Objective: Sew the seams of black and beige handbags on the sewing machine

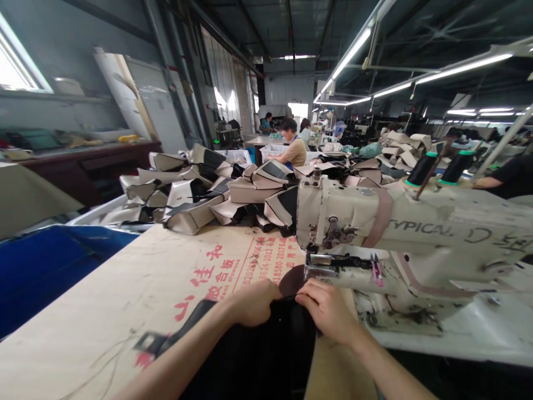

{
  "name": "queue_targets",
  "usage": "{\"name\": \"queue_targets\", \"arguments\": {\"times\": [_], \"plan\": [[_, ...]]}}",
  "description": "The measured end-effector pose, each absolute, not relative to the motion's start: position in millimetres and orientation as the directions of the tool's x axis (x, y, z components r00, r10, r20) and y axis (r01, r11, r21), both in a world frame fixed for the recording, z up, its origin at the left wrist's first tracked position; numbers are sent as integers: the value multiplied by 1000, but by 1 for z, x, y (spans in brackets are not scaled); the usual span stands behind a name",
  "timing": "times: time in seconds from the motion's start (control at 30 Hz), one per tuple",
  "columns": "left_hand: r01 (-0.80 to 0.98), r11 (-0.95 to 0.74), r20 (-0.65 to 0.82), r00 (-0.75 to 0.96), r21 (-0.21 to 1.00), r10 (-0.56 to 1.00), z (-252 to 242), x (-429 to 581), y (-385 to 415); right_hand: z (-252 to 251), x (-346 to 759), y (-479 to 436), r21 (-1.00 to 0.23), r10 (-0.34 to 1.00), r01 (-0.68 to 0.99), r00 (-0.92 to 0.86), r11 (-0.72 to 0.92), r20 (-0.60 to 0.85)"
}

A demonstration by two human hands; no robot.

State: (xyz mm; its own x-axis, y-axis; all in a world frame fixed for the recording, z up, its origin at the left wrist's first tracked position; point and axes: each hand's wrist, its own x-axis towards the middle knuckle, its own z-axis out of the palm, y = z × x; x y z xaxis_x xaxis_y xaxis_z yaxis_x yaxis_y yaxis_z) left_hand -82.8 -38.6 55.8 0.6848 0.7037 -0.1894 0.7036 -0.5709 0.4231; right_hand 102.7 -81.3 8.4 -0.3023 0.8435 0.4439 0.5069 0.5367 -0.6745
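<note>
Firstly, we pinch the upper edge of the black panel (250, 355) with both hands, at lower centre of the frame: the left hand (250, 303) and the right hand (327, 308) are closed on it side by side, and a rounded brown piece (291, 280) shows just beyond them. We judge this close, even grip best for holding the layers flat and aligned, near the presser foot (318, 259) of the cream industrial sewing machine (375, 222), with the printed board tabletop (104, 311) bearing the panel's weight.
</note>
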Motion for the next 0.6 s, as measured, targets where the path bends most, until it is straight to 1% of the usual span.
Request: {"name": "queue_targets", "arguments": {"times": [0.07,0.13,0.2,0.27,0.3,0.33,0.4,0.5,0.6], "plan": [[695,-606,-257,712,386,653,68,-79,-21,7,106,-78,-691,856,507,-261,515,447],[668,-629,-260,740,397,621,71,-79,-13,3,108,-76,-705,868,512,-215,490,447],[634,-598,-218,753,490,621,67,-83,-15,-1,110,-75,-716,877,516,-179,469,446],[594,-509,-139,724,623,676,57,-89,-22,-4,110,-75,-725,884,516,-165,456,438],[571,-475,-92,698,669,710,52,-92,-27,-5,110,-76,-728,886,515,-166,452,433],[555,-468,-42,674,688,738,47,-93,-31,-6,109,-76,-731,889,514,-170,449,426],[539,-525,68,652,658,755,38,-92,-39,-6,107,-79,-732,892,517,-172,443,418],[550,-640,206,650,537,731,28,-85,-47,-8,104,-84,-733,898,531,-145,425,416],[577,-701,295,644,418,706,19,-79,-51,-10,103,-87,-743,904,532,-118,407,411]]}}
